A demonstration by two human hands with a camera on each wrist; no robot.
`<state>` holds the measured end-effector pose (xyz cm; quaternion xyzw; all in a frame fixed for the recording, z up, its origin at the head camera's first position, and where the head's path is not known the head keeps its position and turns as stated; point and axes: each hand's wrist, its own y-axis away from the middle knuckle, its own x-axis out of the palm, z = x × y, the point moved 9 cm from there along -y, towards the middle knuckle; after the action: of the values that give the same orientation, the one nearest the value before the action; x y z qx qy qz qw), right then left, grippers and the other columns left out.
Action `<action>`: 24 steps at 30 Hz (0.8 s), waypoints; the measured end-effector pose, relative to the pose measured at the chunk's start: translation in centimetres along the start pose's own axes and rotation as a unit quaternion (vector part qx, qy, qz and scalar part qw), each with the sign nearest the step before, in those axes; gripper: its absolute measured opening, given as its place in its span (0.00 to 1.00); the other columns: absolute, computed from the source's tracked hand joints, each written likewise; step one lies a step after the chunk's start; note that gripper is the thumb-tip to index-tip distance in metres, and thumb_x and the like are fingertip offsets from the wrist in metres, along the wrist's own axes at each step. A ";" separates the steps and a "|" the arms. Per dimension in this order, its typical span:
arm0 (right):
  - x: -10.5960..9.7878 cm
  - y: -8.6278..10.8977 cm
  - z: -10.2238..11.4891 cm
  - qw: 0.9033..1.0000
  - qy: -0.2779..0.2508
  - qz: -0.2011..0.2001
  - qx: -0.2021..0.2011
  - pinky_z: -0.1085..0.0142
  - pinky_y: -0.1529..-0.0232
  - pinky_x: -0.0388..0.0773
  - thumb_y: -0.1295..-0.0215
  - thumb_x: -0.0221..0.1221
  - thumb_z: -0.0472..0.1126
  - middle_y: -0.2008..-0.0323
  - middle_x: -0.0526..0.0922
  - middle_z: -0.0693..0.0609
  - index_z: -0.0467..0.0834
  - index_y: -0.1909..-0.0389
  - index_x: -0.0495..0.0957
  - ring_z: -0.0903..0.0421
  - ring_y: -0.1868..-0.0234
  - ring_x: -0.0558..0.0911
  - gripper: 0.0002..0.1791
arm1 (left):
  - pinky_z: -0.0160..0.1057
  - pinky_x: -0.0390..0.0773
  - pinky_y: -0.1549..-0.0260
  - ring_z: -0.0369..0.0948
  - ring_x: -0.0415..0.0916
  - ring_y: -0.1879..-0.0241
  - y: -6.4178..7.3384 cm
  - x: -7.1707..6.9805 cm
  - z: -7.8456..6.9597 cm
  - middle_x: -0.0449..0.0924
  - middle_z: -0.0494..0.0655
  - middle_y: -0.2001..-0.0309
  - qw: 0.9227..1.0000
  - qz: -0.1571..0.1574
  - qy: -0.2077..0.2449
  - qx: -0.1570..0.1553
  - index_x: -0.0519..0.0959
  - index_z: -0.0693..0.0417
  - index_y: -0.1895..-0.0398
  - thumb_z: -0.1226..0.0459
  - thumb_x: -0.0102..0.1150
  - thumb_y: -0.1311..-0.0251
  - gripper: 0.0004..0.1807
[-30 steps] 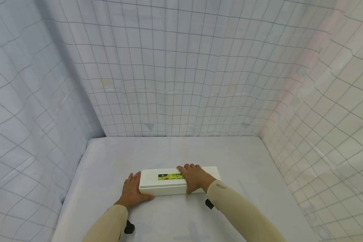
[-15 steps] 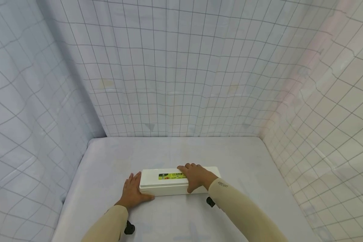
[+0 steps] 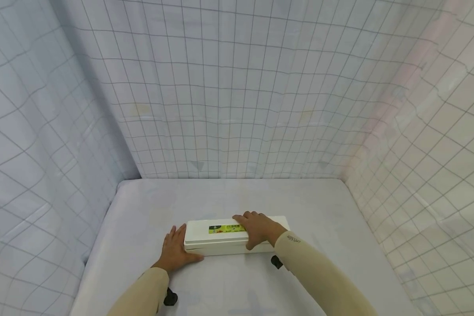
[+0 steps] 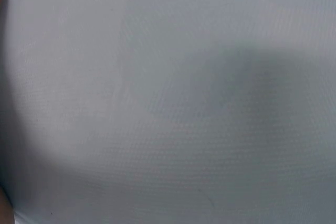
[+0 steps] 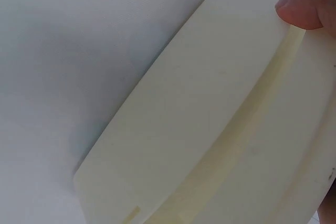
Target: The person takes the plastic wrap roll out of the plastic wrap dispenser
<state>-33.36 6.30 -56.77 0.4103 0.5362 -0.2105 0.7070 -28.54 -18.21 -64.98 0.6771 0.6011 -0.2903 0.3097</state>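
Note:
A long white box (image 3: 221,250) lies crosswise on the white-covered table, its lid (image 3: 217,238) bearing a yellow-green label with printed characters. My right hand (image 3: 260,229) grips the lid right of its middle, fingers over the top and thumb at the front edge. In the right wrist view that thumb (image 5: 307,6) sits at the seam, and a yellowish gap (image 5: 226,145) between lid and base widens away from it. My left hand (image 3: 174,252) rests against the box's left end, fingers straight along the side and thumb along the lower front. The inside of the box is hidden.
Grid-patterned white sheets hang as a back wall (image 3: 229,87) and on both sides of the table (image 3: 221,193). Small black devices (image 3: 170,297) show under both wrists. The left wrist view holds mostly white cloth (image 4: 131,77).
The seam between lid and base has opened a little at the front left, and the right hand has risen slightly with the lid. The left hand keeps its place at the end.

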 end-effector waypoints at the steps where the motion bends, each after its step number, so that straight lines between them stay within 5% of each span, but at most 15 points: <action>1: -0.1 0.0 0.0 1.000 0.000 -0.003 -0.002 0.56 0.31 0.74 0.53 0.76 0.51 0.35 0.74 0.55 0.59 0.20 0.55 0.56 0.40 0.74 0.59 | 0.72 0.39 0.24 0.68 0.39 0.21 0.0 0.0 -0.1 0.56 0.64 0.21 1.000 -0.004 0.000 0.002 0.56 0.58 0.21 0.40 0.82 0.64 0.69; 24: -1.8 0.3 -0.2 0.997 -0.012 -0.067 -0.041 0.52 0.32 0.75 0.47 0.73 0.65 0.32 0.73 0.50 0.56 0.19 0.53 0.51 0.34 0.74 0.58 | 0.74 0.36 0.24 0.67 0.37 0.20 -0.3 0.1 0.2 0.55 0.61 0.21 1.000 -0.001 0.005 0.001 0.54 0.53 0.20 0.38 0.82 0.64 0.70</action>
<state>-33.88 6.36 -55.04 0.3413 0.5622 -0.2398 0.7141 -28.85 -18.25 -65.25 0.6781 0.6031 -0.2880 0.3059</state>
